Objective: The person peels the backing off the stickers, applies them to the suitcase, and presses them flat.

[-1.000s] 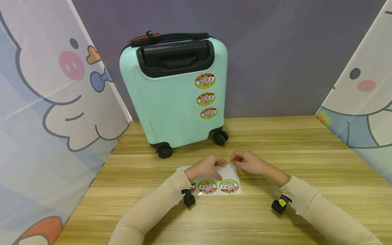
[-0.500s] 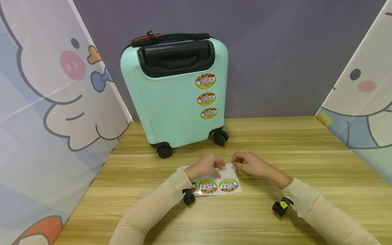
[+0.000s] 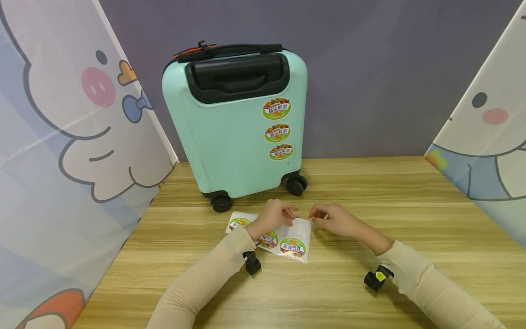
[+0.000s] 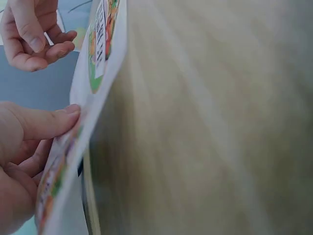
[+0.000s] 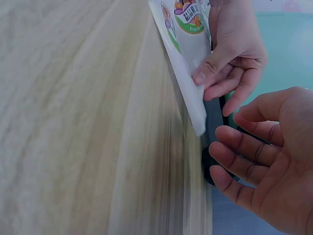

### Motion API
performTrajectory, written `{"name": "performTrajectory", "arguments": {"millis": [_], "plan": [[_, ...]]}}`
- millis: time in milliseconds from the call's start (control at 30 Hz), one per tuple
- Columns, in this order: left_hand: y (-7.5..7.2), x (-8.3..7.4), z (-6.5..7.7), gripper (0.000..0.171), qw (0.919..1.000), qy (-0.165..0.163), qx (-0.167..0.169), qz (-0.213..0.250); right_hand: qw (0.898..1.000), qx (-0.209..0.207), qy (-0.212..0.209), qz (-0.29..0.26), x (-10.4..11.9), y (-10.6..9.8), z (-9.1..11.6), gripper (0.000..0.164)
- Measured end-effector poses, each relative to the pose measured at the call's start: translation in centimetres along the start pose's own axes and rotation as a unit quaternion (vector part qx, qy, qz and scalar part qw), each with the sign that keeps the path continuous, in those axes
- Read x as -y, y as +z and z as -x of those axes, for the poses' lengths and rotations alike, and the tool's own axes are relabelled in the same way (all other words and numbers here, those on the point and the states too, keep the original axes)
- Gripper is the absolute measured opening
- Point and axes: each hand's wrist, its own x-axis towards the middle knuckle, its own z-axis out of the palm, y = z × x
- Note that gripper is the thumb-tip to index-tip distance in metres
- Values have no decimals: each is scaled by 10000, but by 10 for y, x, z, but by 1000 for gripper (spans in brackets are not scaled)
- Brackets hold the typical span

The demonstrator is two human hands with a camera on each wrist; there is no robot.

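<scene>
My left hand (image 3: 271,217) grips a white sticker sheet (image 3: 303,229) at its far edge. The left wrist view shows the thumb pressed on the sheet (image 4: 110,61), which is lifted and tilted on edge. Oval fruit stickers (image 3: 293,247) are printed in a row along its near side; my left hand and sleeve cover part of them. To the right of the sheet, just apart from it, is my right hand (image 3: 334,219). Its fingers are loosely bent, and I see nothing held in them in the right wrist view (image 5: 274,161).
Behind the hands a mint-green suitcase (image 3: 230,146) stands upright on black wheels (image 3: 222,203). Three oval fruit stickers (image 3: 277,133) run down its right side. The wooden tabletop (image 3: 370,183) meets a grey back wall (image 3: 370,82), with cartoon-printed panels (image 3: 102,160) at both sides.
My left hand has closed on the sticker sheet and shifted it left and turned it slightly, away from the right hand. The right hand has stayed almost where it was.
</scene>
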Motion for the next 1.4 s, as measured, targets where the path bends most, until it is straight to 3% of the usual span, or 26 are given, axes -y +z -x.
{"name": "performTrajectory", "arguments": {"millis": [300, 633, 767, 967, 1133, 1400], "plan": [[-12, -6, -2, 40, 9920, 429, -1174, 164, 9994, -319, 85, -95, 12, -1, -2, 7], [-21, -7, -4, 27, 9814, 417, -1835, 384, 9955, -918, -187, 131, 19, 6, -5, 26], [-24, -10, -3, 21, 9776, 374, -1963, 657, 9938, -1031, -387, 177, 24, 10, -8, 37], [-27, -10, -5, 22, 9695, 191, -1988, 1423, 9920, -1001, -654, 408, 31, 16, -9, 56], [-30, -11, -4, 25, 9590, -37, -2036, 1971, 9830, -1190, -1123, 834, 32, 21, -9, 71], [-34, -14, -2, 22, 9353, -310, -1852, 3000, 9678, -1688, -1527, 1076, 30, 27, -12, 68]]}}
